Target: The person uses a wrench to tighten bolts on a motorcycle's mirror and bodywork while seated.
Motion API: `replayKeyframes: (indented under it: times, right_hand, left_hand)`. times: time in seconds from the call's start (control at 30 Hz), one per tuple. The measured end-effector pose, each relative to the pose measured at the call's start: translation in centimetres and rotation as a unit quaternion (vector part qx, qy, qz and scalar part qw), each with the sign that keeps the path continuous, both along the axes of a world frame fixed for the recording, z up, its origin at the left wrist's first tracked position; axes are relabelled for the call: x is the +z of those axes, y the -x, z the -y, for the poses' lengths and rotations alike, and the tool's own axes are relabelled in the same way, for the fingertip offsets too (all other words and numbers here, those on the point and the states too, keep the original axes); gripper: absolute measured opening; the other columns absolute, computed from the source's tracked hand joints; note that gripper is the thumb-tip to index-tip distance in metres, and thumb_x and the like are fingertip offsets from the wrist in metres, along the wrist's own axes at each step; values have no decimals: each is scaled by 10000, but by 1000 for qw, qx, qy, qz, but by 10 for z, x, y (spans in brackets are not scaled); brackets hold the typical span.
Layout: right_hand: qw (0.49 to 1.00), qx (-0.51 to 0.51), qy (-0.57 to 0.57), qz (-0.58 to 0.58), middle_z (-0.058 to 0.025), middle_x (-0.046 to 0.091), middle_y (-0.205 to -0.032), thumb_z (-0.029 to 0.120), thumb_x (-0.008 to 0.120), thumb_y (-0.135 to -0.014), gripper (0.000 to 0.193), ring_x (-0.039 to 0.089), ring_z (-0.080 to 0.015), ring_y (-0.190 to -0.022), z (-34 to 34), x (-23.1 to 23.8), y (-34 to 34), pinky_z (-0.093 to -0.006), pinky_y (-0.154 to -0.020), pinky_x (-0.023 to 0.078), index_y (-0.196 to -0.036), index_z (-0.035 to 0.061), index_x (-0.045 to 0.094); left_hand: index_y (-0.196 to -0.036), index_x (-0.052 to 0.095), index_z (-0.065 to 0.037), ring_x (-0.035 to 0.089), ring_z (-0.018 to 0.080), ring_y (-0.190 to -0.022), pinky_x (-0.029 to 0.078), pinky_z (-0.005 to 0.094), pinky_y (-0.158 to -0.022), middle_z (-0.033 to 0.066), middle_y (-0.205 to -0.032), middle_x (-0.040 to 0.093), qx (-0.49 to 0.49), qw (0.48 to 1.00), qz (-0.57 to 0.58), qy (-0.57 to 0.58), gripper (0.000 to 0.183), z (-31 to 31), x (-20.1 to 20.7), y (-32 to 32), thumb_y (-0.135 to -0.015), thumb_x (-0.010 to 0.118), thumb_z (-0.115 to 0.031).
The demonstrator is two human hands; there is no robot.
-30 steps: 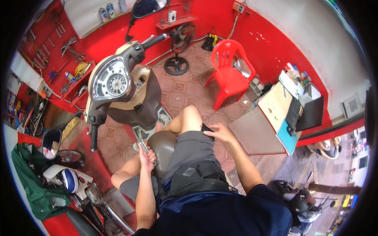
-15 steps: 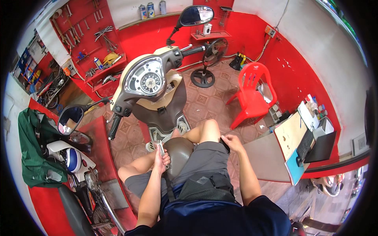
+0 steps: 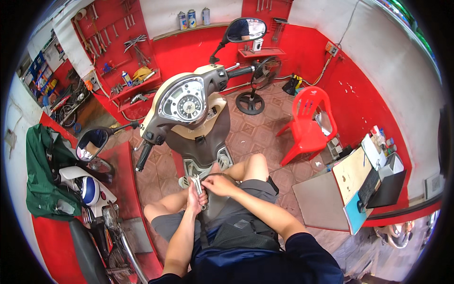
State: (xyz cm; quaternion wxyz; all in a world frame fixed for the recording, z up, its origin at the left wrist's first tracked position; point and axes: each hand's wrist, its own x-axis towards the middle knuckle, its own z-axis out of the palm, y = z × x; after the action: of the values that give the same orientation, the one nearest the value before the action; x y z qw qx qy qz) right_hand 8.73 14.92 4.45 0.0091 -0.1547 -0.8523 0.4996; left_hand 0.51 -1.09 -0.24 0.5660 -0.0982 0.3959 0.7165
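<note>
My left hand [image 3: 194, 199] is closed around metal wrenches [image 3: 197, 183], held upright over the front of the scooter seat [image 3: 216, 202]. A ring end sticks out below the fist; how many wrenches there are is hard to make out. Close beside them is my right hand [image 3: 221, 186], its fingers pinched together at the wrenches' upper part. Whether those fingers grip a wrench or something small is hidden. I sit astride the brown and cream scooter, its handlebar and round speedometer [image 3: 189, 108] in front of me.
A red plastic chair [image 3: 309, 125] stands at the right, near a desk [image 3: 314, 199] with a keyboard [image 3: 367, 183]. Another motorbike under a green cover [image 3: 47, 175] is at the left. Tools hang on a red board [image 3: 113, 38] behind a small shelf [image 3: 137, 87].
My right hand has left my right knee and come across to the wrenches in my left hand. The left hand keeps its hold. The whole view has shifted slightly.
</note>
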Motion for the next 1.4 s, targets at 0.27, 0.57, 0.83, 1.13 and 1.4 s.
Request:
replayKeyframes:
  times: [0.27, 0.57, 0.83, 1.13, 1.4]
  right_hand:
    - [952, -50, 298, 49, -78, 689, -1064, 397, 510, -1002, 437, 613, -136, -948, 26, -25, -8, -304, -858, 477, -1212, 33, 634]
    - [883, -128, 445, 71, -67, 652, -778, 322, 501, -1023, 339, 603, -135, -620, 22, -49, -6, -292, -621, 522, -1011, 11, 636]
    - [983, -1, 179, 38, -69, 682, -838, 346, 513, -1014, 387, 674, -152, -704, 10, -99, -1, -281, -670, 539, -1001, -14, 655]
    - [953, -56, 294, 57, -57, 688, -800, 402, 552, -979, 411, 604, -124, -666, 11, -89, -4, -292, -628, 482, -1007, 18, 696]
    - [959, -15, 265, 102, -92, 678, -862, 352, 483, -1025, 407, 676, -182, -713, 7, -82, -3, -309, -713, 557, -1099, -21, 630]
  left_hand:
    - [-890, 465, -104, 303, 64, -447, 236, 219, -413, -15, -635, 398, -47, 992, -96, 68, 369, -6, 29, -19, -1051, 339, -411]
    - [-1021, 515, -88, 358, 68, -488, 274, 232, -421, 0, -686, 471, -72, 974, -198, 88, 336, -12, 17, -26, -1062, 348, -377]
    - [-1020, 513, -106, 321, 64, -448, 225, 227, -411, -8, -639, 449, -95, 976, -176, 92, 311, -5, 9, -18, -1057, 358, -374]
    - [-1047, 521, -110, 354, 70, -447, 229, 227, -399, 4, -647, 490, -101, 978, -162, 79, 284, -6, 9, -17, -1051, 379, -356]
    - [-1010, 522, -98, 374, 74, -442, 253, 226, -392, 15, -642, 514, -104, 977, -170, 79, 309, -3, 6, -16, -1044, 397, -378]
